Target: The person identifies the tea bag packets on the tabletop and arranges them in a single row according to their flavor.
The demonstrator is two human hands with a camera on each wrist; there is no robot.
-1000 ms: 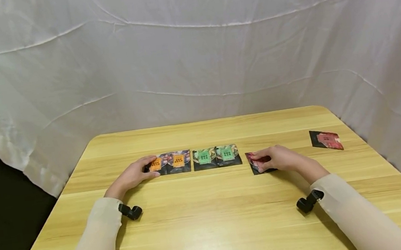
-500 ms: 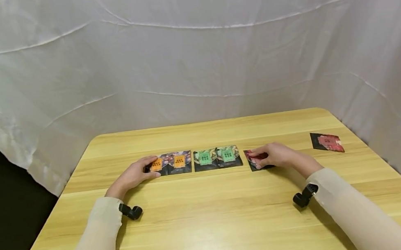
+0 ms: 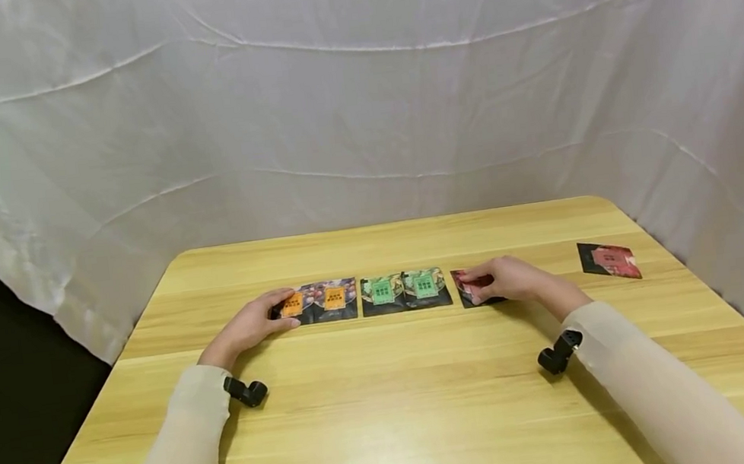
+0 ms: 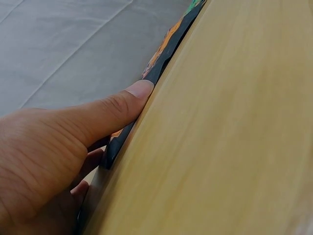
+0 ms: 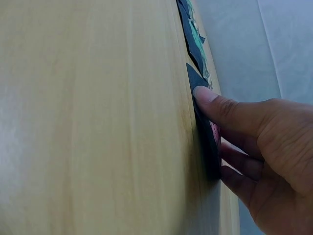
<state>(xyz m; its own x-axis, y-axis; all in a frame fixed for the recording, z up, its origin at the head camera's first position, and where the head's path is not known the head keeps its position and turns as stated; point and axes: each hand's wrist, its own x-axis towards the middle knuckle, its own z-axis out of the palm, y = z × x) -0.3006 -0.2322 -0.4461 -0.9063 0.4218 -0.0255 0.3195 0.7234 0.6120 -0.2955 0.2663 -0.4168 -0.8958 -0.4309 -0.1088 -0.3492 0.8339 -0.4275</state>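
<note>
Two black packets with orange labels, left [image 3: 292, 305] and right [image 3: 334, 299], lie side by side on the table. My left hand [image 3: 248, 326] rests across the left one, with its thumb [image 4: 139, 90] along the near edge. Beside them lie two green-labelled packets, left [image 3: 382, 293] and right [image 3: 424, 287], touching or slightly overlapping. My right hand [image 3: 512, 281] holds a red-and-black packet [image 3: 465, 299] flat at the right of that row, thumb on its near side and fingers over it. The hand hides much of this packet.
Another red-and-black packet [image 3: 609, 260] lies slanted near the right edge of the wooden table [image 3: 391, 398]. A pale cloth [image 3: 358, 111] hangs behind the table. Black wrist cameras, left [image 3: 247, 391] and right [image 3: 558, 353], sit at both cuffs.
My right hand has slid the red packet away from me and slightly left, nearly level with the green packets. The left hand has stayed on the orange packet.
</note>
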